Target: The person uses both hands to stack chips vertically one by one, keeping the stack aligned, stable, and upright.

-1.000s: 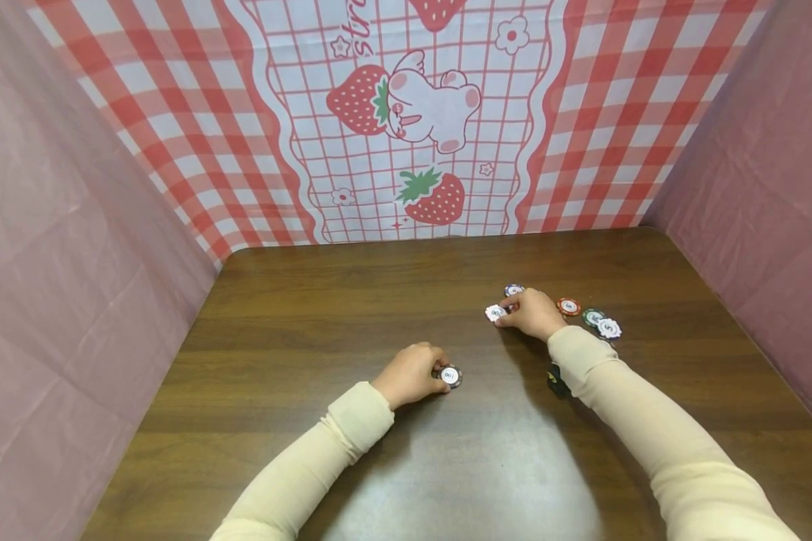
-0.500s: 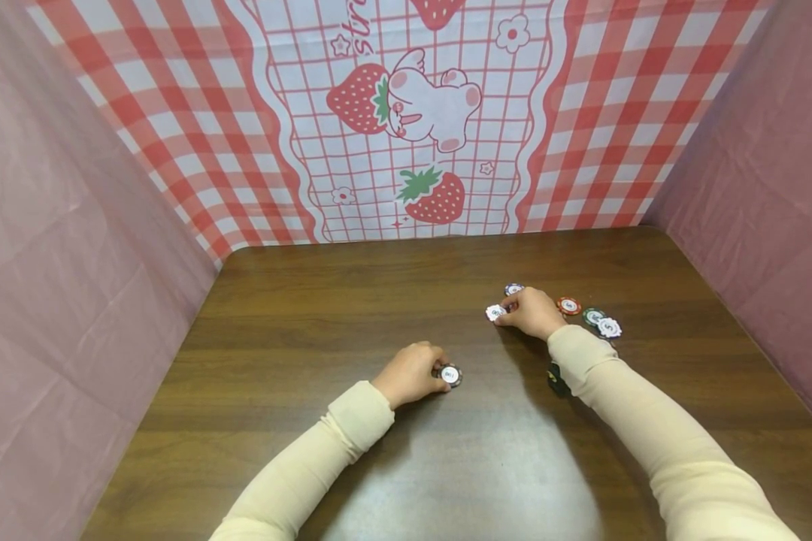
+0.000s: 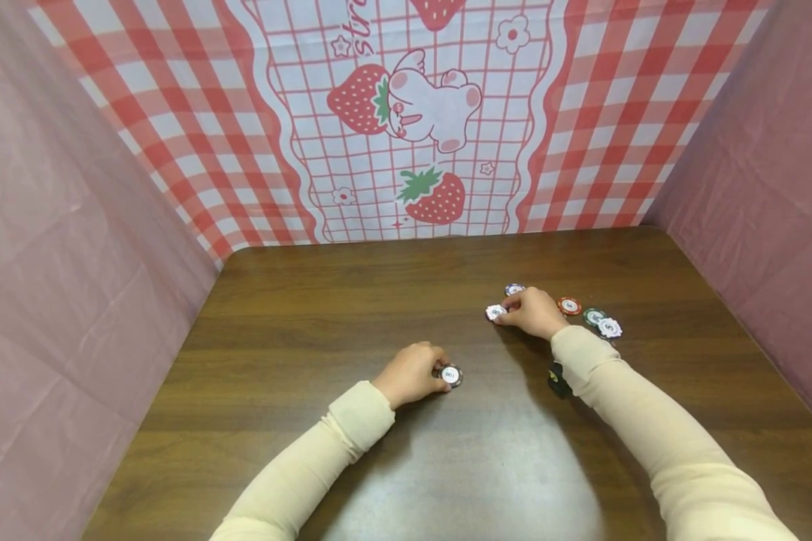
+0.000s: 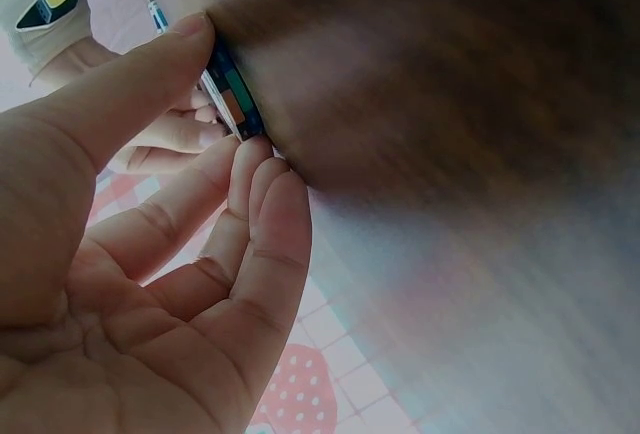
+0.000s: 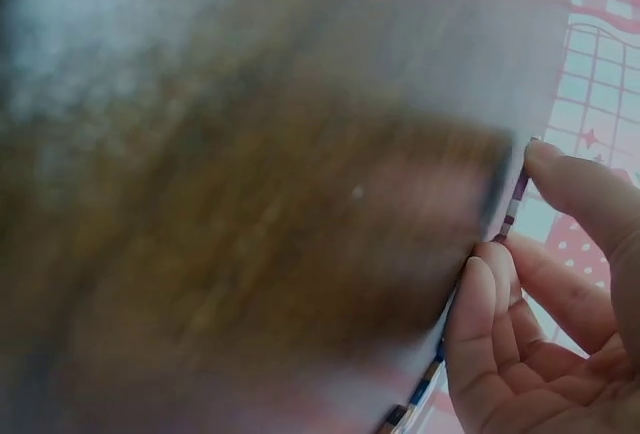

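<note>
Right hand [image 3: 533, 312], overlapping 1 blue chip [image 3: 513, 289], pinches a white chip [image 3: 495, 312]; left hand [image 3: 411, 373], a dark chip [image 3: 452, 375].

Pinched chip [image 3: 495, 312] partly hidden by right hand [image 3: 531, 312]; tabletop [image 5: 250, 234] blurred in wrist views; sleeves [image 3: 291, 466] cut by head view's edge.

In the head view, the brown rectangular tabletop [image 3: 298, 323] looks like smooth, grained wood, satiny overall, with a glossy glare at 5 o'clock. The red-and-white checked, strawberry-printed sheet [image 3: 487, 105] at 12 o'clock is thin, matt cloth; the dusty-pink hanging [image 3: 74, 263] at 9 o'clock and matching pink hanging [image 3: 758, 210] at 3 o'clock are creased cloth. The cream sleeve [image 3: 298, 473] at 7 o'clock is soft, matt, wrinkled fabric. The black-rimmed round chip [image 3: 450, 375] at 5 o'clock and white-faced round chip [image 3: 495, 312] at 4 o'clock look like smooth, hard plastic
</note>
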A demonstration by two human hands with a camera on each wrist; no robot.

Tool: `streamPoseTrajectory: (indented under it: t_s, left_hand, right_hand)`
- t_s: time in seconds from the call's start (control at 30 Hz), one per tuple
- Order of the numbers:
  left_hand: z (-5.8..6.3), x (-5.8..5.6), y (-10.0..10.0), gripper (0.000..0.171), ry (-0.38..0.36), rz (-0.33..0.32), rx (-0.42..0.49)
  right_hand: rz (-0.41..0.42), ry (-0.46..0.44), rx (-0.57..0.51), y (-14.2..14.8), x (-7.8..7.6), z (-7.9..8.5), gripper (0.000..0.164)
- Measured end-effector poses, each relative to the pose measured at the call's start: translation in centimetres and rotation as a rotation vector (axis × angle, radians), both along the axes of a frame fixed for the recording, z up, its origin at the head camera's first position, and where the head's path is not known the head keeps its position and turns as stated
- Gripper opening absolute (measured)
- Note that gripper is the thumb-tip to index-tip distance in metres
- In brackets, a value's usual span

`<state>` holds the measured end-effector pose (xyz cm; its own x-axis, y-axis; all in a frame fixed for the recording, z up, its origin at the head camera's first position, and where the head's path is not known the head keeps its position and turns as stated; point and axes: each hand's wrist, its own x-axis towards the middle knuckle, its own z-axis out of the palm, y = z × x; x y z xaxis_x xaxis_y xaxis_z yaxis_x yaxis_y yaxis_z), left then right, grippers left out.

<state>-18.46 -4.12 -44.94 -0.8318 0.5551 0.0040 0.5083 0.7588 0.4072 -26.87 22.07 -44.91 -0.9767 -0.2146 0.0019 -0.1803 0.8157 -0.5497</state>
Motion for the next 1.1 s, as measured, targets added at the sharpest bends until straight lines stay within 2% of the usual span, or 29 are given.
streamPoseTrajectory:
  t_s: [0.3, 0.67, 0.93, 1.1]
  left_hand:
    - [0.1, 0.0, 0.0, 0.032, -0.014, 0.006, 0.000]
    - [0.1, 0.0, 0.0, 0.032, -0.004, -0.001, -0.009]
    - [0.1, 0.0, -0.1, 0.032, 0.005, -0.008, -0.012]
    - [0.0, -0.1, -0.1, 0.032, 0.002, -0.006, -0.012]
  right_hand:
    - [-0.027, 0.058, -0.111, 0.4, 0.0, -0.2, 0.032]
    - [-0.049, 0.112, -0.285, 0.1, 0.7, 0.2, 0.034]
    - [-0.034, 0.180, -0.356, -0.1, 1.3, 0.5, 0.032]
    - [-0.014, 0.190, -0.406, -0.4, 1.9, 0.9, 0.032]
